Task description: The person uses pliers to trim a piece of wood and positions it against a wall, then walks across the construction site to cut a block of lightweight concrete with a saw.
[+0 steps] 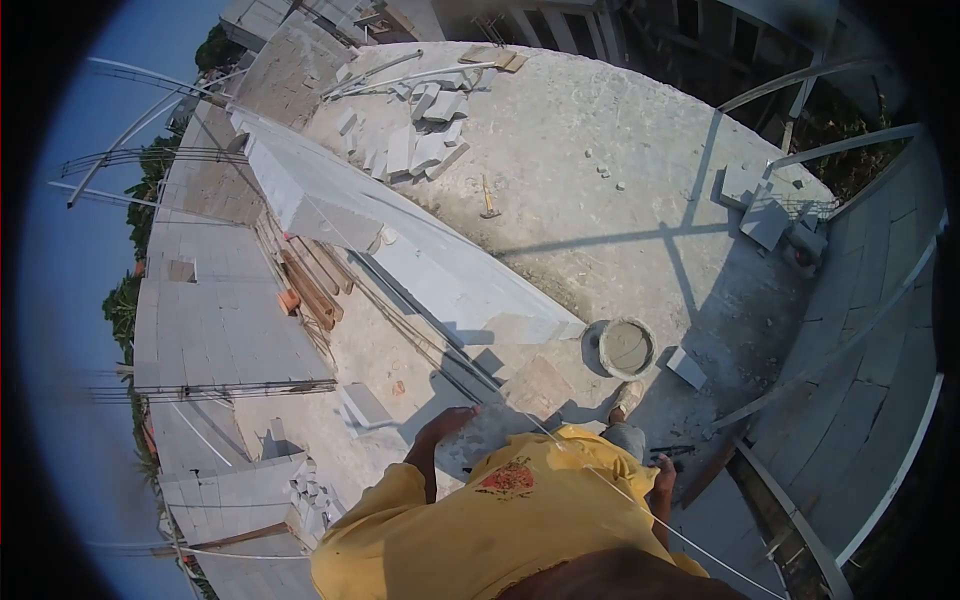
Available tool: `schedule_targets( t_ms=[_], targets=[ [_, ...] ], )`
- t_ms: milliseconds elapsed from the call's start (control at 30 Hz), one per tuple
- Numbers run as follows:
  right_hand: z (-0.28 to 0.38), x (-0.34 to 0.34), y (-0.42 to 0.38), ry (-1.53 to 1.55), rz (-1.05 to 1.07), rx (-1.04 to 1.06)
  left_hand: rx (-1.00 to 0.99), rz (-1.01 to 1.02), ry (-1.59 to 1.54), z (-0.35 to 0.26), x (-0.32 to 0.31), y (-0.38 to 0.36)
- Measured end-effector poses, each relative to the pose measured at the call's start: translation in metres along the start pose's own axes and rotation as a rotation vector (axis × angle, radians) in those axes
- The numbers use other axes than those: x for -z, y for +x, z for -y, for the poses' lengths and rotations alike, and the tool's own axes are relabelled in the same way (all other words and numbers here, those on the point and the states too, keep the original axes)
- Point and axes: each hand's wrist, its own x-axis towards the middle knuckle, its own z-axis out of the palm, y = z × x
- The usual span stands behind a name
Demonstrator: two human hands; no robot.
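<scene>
My left hand [447, 422] rests open on the block wall [420, 262], holding nothing; right hand [664, 478] hangs, grip unclear; those blocks look heavy, brittle-edged; best gripped underneath.

Open-air construction site: half-built block wall [400, 250], stacked blocks [420, 140], mortar bucket [627, 348], hammer [488, 198] on concrete slab [600, 150].

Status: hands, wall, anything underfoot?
Left hand open, resting on the block wall. Right hand low by the hip, grip unclear. Mortar bucket and loose block by the foot.
</scene>
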Motion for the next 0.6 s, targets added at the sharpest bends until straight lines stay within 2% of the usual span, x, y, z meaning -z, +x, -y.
schedule_targets(
  t_ms=[100, 133, 233, 267, 333, 367, 433, 533, 600],
  targets=[
    [0.084, -0.028, -0.038, -0.257, -0.128, -0.057, -0.036, -0.021, 0.109, 0.005, 0.001, 0.004],
    [0.095, -0.030, -0.047, -0.175, -0.129, -0.059, -0.034, -0.012, 0.115, 0.006, 0.001, 0.007],
    [0.132, -0.031, -0.059, -0.390, -0.179, -0.101, -0.027, 0.003, 0.153, 0.001, 0.004, 0.014],
    [0.121, -0.023, -0.047, -0.365, -0.158, -0.074, -0.031, 0.010, 0.163, -0.001, 0.004, 0.015],
    [0.058, 0.012, -0.011, -0.314, -0.115, -0.022, -0.041, 0.023, 0.186, -0.004, 0.008, 0.013],
    [0.032, 0.028, 0.002, -0.160, -0.048, 0.068, -0.076, 0.019, 0.173, -0.005, 0.008, 0.011],
    [0.044, 0.018, 0.011, -0.160, -0.013, 0.092, -0.148, 0.005, 0.147, -0.005, 0.010, 0.007],
    [0.085, -0.017, 0.007, -0.245, 0.022, 0.087, -0.291, 0.003, 0.100, 0.030, 0.010, 0.024],
    [0.108, -0.043, 0.007, -0.268, 0.066, 0.119, -0.221, 0.035, 0.111, 0.030, 0.014, 0.017]
  ],
)
